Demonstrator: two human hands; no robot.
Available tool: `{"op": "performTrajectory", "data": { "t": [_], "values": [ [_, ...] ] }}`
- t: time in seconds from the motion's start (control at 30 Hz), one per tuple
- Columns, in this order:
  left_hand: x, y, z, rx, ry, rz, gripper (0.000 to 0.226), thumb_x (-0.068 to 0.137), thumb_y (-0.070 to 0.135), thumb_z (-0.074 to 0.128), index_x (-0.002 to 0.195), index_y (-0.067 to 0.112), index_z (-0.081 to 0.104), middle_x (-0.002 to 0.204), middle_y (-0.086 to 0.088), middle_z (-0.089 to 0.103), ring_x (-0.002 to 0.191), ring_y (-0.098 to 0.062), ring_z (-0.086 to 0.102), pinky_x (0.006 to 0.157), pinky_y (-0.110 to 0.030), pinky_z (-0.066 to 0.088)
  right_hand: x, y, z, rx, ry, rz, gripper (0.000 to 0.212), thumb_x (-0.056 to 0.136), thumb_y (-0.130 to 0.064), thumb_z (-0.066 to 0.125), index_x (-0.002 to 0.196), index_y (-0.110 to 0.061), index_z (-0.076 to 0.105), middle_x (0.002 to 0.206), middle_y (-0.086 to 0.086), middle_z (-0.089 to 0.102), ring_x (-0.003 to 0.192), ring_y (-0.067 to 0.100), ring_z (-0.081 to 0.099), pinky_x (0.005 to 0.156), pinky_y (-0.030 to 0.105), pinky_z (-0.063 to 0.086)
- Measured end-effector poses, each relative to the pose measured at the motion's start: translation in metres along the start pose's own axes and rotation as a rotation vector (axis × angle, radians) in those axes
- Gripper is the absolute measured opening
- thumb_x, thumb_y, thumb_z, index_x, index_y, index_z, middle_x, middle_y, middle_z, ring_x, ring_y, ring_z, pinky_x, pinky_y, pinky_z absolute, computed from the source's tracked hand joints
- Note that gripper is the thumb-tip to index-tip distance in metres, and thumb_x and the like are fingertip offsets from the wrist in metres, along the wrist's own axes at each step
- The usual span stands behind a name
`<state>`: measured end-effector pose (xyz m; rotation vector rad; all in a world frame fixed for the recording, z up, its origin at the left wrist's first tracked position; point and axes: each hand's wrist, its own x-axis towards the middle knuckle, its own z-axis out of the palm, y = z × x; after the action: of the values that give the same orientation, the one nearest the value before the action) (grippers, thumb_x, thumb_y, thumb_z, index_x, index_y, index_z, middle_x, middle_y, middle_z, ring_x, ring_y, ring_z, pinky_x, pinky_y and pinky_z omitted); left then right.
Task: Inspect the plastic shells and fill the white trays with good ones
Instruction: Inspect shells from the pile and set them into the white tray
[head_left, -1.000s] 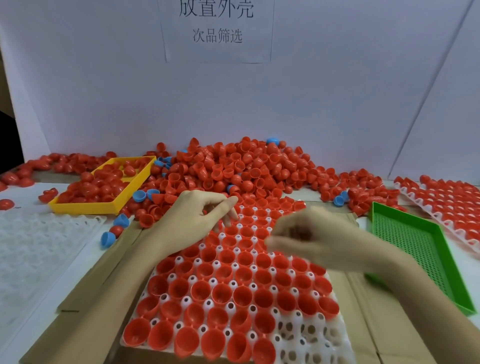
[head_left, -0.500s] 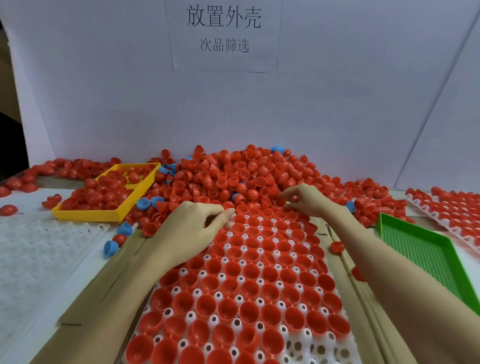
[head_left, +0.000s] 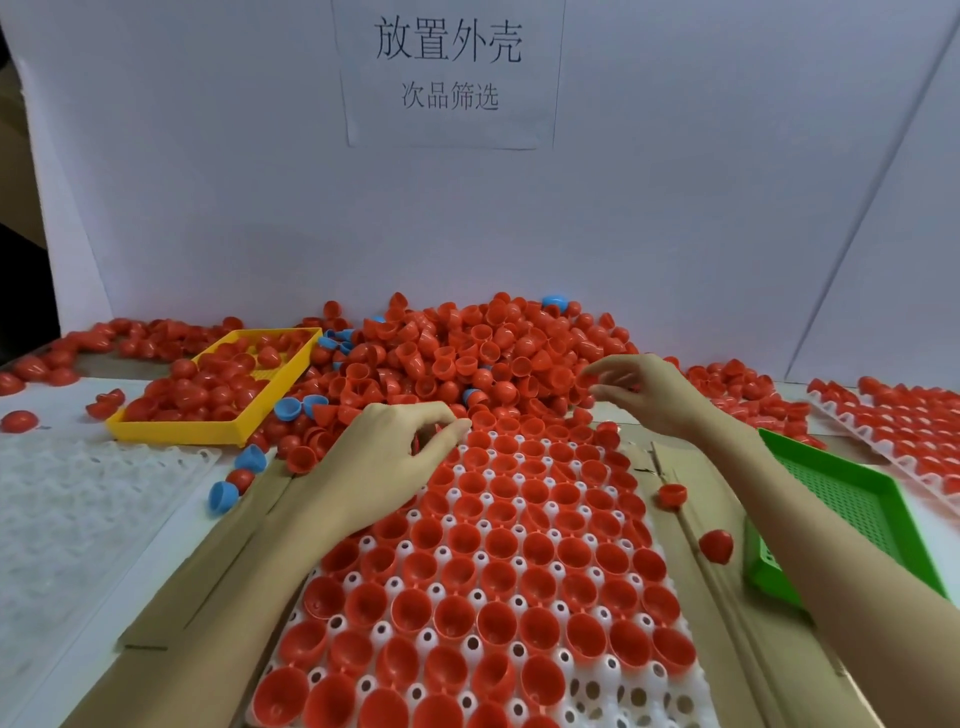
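White tray (head_left: 613, 691) nearly full w/ red shells (head_left: 498, 540).

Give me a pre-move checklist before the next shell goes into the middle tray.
1. Free sockets in the white tray: ok, bare sockets show along its near right edge.
2. Shell supply: ok, the red pile lies right behind the tray.
3. Right hand at the pile: ok, fingers reach among the shells; a secure grip on one: cannot tell.
4. Left hand at the tray's far left: ok; what its pinched fingers hold: cannot tell.
5. Stray shells: not ok, two red shells lie on the cardboard right of the tray.
6. Quality of seated shells: cannot tell.
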<state>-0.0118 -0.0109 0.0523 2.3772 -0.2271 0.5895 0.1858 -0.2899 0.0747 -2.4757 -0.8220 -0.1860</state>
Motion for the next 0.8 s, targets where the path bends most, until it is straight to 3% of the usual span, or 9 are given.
{"op": "performTrajectory", "data": {
  "t": [0.1, 0.2, 0.33, 0.53, 0.63, 0.8],
  "values": [
    [0.000, 0.006, 0.004, -0.037, 0.019, -0.007, 0.012, 0.097, 0.040, 0.067, 0.106, 0.034, 0.073, 0.078, 0.014, 0.066, 0.069, -0.009, 0.063, 0.066, -0.015, 0.048, -0.031, -0.018, -0.005, 0.176, 0.039, -0.043, 0.025, 0.099, -0.027, 0.066, 0.123, -0.026, 0.071, 0.111, -0.009, 0.073, 0.098, 0.004, 0.069, 0.093, 0.033, 0.059],
    [-0.001, 0.014, 0.010, -0.114, -0.018, -0.002, 0.033, 0.092, 0.040, 0.074, 0.124, 0.038, 0.064, 0.101, 0.017, 0.067, 0.084, -0.005, 0.069, 0.069, -0.015, 0.051, -0.065, -0.038, -0.002, 0.378, 0.007, -0.100, 0.026, 0.100, -0.028, 0.065, 0.125, -0.031, 0.072, 0.107, -0.013, 0.074, 0.100, 0.008, 0.072, 0.088, 0.029, 0.060],
    [-0.003, 0.022, 0.014, -0.259, -0.107, -0.013, 0.056, 0.088, 0.043, 0.079, 0.137, 0.044, 0.053, 0.121, 0.023, 0.063, 0.104, -0.001, 0.070, 0.080, -0.028, 0.062, -0.094, -0.065, 0.013, 0.550, -0.073, -0.161, 0.028, 0.100, -0.032, 0.065, 0.127, -0.032, 0.071, 0.112, -0.004, 0.076, 0.102, 0.017, 0.074, 0.088, 0.029, 0.060],
    [-0.003, 0.024, 0.014, -0.351, -0.111, -0.008, 0.027, 0.093, 0.036, 0.076, 0.119, 0.033, 0.069, 0.101, 0.008, 0.077, 0.094, -0.011, 0.075, 0.092, -0.035, 0.059, -0.106, -0.081, 0.024, 0.666, -0.152, -0.172, 0.027, 0.100, -0.029, 0.066, 0.127, -0.027, 0.071, 0.113, -0.005, 0.077, 0.104, 0.016, 0.074, 0.089, 0.027, 0.059],
    [-0.003, 0.023, 0.011, -0.369, -0.145, -0.016, 0.028, 0.093, 0.037, 0.072, 0.121, 0.030, 0.070, 0.091, 0.004, 0.078, 0.087, -0.012, 0.077, 0.089, -0.028, 0.059, -0.109, -0.084, 0.024, 0.758, -0.131, -0.170, 0.032, 0.102, -0.030, 0.064, 0.134, -0.031, 0.065, 0.123, -0.006, 0.073, 0.111, 0.017, 0.071, 0.091, 0.025, 0.058],
    [-0.005, 0.026, 0.007, -0.373, -0.231, -0.014, 0.035, 0.095, 0.032, 0.071, 0.130, 0.027, 0.068, 0.097, 0.007, 0.078, 0.090, -0.010, 0.076, 0.094, -0.029, 0.058, -0.113, -0.092, 0.029, 0.798, -0.142, -0.187, 0.025, 0.101, -0.019, 0.066, 0.125, -0.023, 0.071, 0.115, -0.004, 0.074, 0.108, 0.015, 0.071, 0.088, 0.023, 0.056]
  ]
}}
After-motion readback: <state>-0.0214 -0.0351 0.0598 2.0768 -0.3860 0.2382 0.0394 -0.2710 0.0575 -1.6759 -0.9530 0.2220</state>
